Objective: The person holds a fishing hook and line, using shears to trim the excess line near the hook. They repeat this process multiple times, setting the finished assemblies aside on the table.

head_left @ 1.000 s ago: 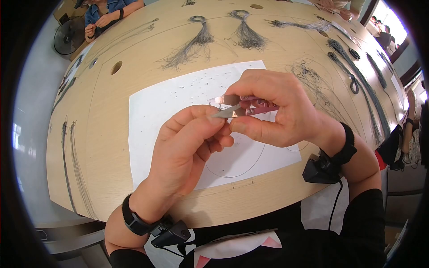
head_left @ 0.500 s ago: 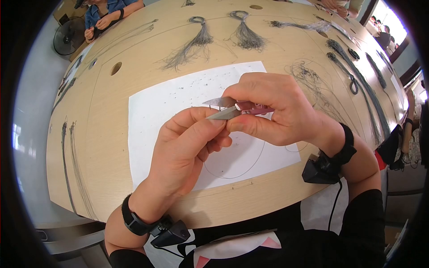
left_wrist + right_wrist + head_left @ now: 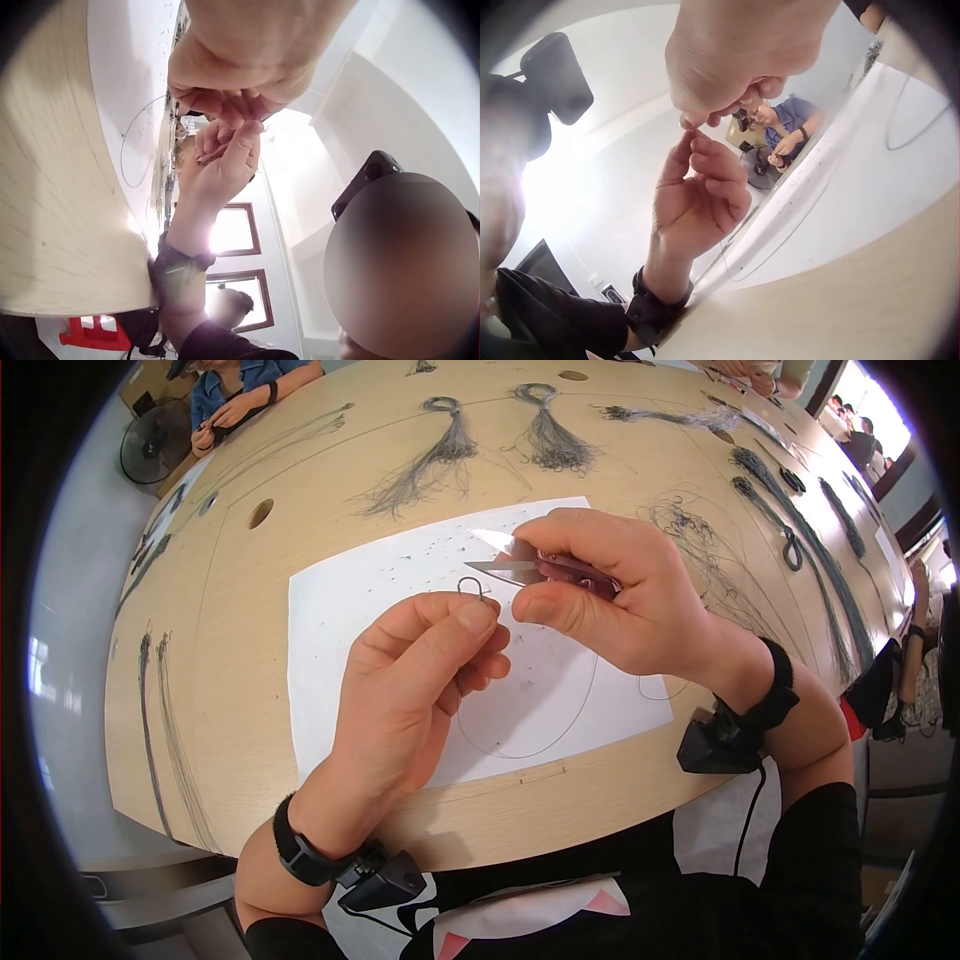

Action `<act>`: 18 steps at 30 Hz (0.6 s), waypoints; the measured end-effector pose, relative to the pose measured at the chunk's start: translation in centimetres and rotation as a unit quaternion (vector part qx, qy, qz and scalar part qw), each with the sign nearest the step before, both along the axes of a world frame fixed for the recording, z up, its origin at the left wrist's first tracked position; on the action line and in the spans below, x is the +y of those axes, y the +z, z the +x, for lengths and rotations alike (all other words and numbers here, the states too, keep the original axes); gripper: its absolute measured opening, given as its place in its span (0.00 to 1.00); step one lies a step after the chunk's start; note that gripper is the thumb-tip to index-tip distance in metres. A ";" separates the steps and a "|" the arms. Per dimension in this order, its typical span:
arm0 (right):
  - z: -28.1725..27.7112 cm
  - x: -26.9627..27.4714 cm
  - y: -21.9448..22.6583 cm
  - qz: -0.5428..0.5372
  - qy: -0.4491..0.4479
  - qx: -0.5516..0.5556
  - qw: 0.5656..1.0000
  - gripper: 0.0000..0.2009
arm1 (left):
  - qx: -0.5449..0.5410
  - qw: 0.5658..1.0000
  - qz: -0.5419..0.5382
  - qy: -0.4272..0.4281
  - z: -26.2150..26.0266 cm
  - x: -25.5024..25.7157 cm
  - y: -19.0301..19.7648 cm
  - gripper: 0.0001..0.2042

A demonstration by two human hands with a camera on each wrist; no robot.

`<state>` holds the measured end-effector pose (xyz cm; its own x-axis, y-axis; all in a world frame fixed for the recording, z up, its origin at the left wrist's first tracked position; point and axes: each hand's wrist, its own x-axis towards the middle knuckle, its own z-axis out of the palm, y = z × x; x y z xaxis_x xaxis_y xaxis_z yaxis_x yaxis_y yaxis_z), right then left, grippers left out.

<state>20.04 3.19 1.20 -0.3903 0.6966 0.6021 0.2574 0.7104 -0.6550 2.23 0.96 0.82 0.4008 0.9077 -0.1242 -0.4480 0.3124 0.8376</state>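
Between thumb and index finger my left hand [image 3: 415, 675] pinches a small dark fish hook [image 3: 468, 581], its bend sticking up above the fingertips. A thin line [image 3: 522, 757] hangs in a wide loop below that hand, over the white paper [image 3: 335, 630]. My right hand [image 3: 620, 595] grips pink-handled thread snips [image 3: 520, 568]. Their blades are spread and point left, just above and to the right of the hook. In the right wrist view the left hand [image 3: 701, 202] is seen from its palm side, fingers curled, below the right hand [image 3: 742, 60].
Dark specks dot the paper. Looped bundles of hooked lines [image 3: 455, 440] lie at the back of the table [image 3: 240, 690]. Loose tangled lines [image 3: 700, 540] and long dark bundles [image 3: 800, 540] lie to the right. Thin strands [image 3: 170, 730] lie at left. Another person [image 3: 235, 400] sits across.
Earlier the snips' blades were around the hook at the left fingertips; now they are lifted up off it. The hook's bend now shows upright. The left hand has barely moved.
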 end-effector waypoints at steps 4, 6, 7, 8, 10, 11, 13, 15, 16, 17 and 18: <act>0.1 -0.5 0.8 -0.052 -0.004 -0.062 0.997 0.13 | -0.008 1.000 -0.002 -0.001 0.0 0.0 0.0 0.05; -0.1 -0.3 0.1 -0.018 0.011 -0.049 0.999 0.12 | 0.012 1.000 0.001 0.011 0.3 -0.1 0.2 0.05; -0.1 -0.2 -0.2 0.016 0.025 -0.035 0.999 0.12 | 0.032 0.999 0.004 0.022 0.4 -0.2 0.2 0.05; -0.1 -0.2 -0.1 0.016 0.025 -0.035 0.999 0.12 | 0.032 0.999 0.004 0.022 0.3 -0.2 0.2 0.05; -0.2 -0.2 0.0 0.033 0.022 -0.067 0.997 0.12 | 0.041 0.999 0.022 0.011 0.3 -0.2 0.0 0.04; -0.2 -0.3 0.1 0.033 0.022 -0.067 0.997 0.12 | 0.041 0.999 0.022 0.011 0.3 -0.2 0.0 0.04; -0.3 -0.4 0.2 0.023 0.005 -0.063 0.998 0.12 | 0.034 0.999 0.030 0.014 0.3 -0.3 0.0 0.04; -0.3 -0.4 0.3 0.025 0.003 -0.065 0.998 0.12 | 0.034 0.999 0.028 0.014 0.3 -0.3 0.1 0.04; -0.3 -0.4 0.3 0.027 0.000 -0.068 0.997 0.12 | 0.034 0.999 0.026 0.014 0.3 -0.3 0.1 0.04; -0.3 -0.4 0.2 0.028 0.000 -0.068 0.997 0.12 | 0.034 0.999 0.026 0.014 0.3 -0.3 0.1 0.04; -0.3 -0.3 0.1 0.036 -0.001 -0.065 0.997 0.12 | 0.030 0.999 0.026 0.015 0.3 -0.3 0.1 0.04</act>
<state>19.69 2.85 1.34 -0.4675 0.6542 0.5945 0.3378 0.7537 -0.5637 2.53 0.71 0.91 0.3665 0.9252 -0.0989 -0.4046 0.2542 0.8784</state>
